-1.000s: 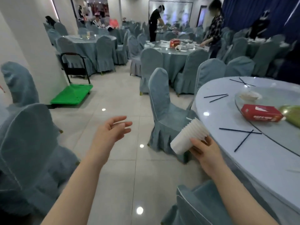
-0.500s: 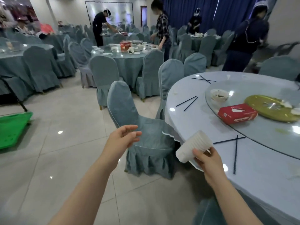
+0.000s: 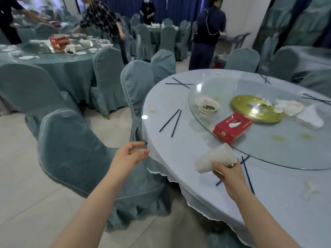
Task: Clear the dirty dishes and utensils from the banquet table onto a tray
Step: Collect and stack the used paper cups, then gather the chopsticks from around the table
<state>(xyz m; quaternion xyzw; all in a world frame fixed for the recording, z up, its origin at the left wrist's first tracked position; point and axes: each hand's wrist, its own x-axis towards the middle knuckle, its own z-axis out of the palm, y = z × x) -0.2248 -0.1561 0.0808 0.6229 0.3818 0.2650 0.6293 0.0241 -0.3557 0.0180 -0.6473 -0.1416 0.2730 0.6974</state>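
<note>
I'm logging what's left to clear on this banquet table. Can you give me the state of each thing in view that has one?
right hand: grips the stack of white cups
stack of white cups: nested, tilted on its side, held above the table
left hand: open, holds nothing
stacked bowls: dirty, upright on the glass turntable
red tissue box: open, tissue showing
gold platter: scraps on it
chopsticks: loose on the tablecloth

Right hand (image 3: 228, 173) covers the lower side of the stack of white ribbed paper cups (image 3: 215, 158) and the middle of the dark chopsticks (image 3: 248, 173) beneath it. Farther right of that hand, the round pale-blue banquet table (image 3: 179, 149) runs off the frame edge. Background tables beyond the left hand (image 3: 129, 155) are blurred.
</note>
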